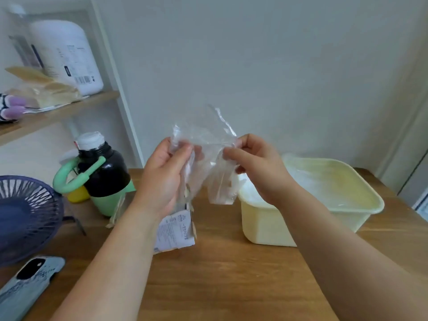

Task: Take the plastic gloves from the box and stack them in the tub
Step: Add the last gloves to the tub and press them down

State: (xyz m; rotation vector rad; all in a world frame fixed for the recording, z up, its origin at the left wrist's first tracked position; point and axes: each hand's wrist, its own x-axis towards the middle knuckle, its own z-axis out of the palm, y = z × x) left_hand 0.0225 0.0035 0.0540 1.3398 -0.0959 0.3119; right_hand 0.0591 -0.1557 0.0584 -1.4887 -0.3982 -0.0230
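**Plastic gloves (203, 144) of thin clear film hang in mid-air**

A person's left hand (162, 174) curls its fingers round the film's left edge. The right hand (259, 167) pinches the right edge between thumb and forefinger. Together they hold the gloves above the brown wooden table (220, 286), between the torn white printed cardboard box (176, 230) and the pale yellow rectangular plastic tub (361, 181).

The film looks flimsy and clingy. Pulled too hard between the two grips, it could tear. Layers stuck together could land in the tub as a wad rather than a flat stack.

How many gloves are in hand cannot be told. The left wrist covers most of the box, and the right forearm crosses the tub's near corner. The whitish sheen inside the tub is too blurred to read as gloves.
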